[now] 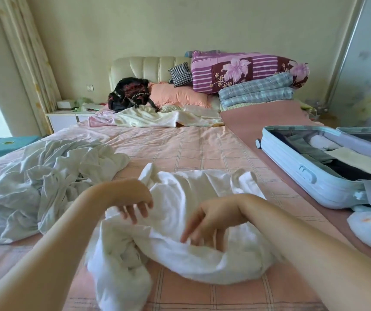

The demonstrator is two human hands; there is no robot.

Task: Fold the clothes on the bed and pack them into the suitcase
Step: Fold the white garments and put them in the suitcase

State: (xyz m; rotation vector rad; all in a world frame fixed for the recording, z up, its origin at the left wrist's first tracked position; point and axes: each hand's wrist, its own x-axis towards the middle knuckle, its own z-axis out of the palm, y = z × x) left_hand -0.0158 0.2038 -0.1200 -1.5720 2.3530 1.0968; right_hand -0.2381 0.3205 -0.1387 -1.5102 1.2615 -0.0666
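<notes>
White crumpled cotton garment lies bunched on the pink checked bed, right in front of the person, prob. drawn close so it can be spread flat & folded. L hand hovers over its near-left part, grip slack: fingers apart, hanging, nothing held. R hand likewise, fingers straight, tips down on the cloth, no pinch seen (some blur). Pale-blue hard-shell suitcase lies open on the bed's R side, within reach for packing; folded cream & grey pieces are inside. Heap of pale grey-white unfolded clothes sits to the L. Writing: white letters on the strap of the black bag by the headboard, too small to read w/ certainty. No other labels legible.
</notes>
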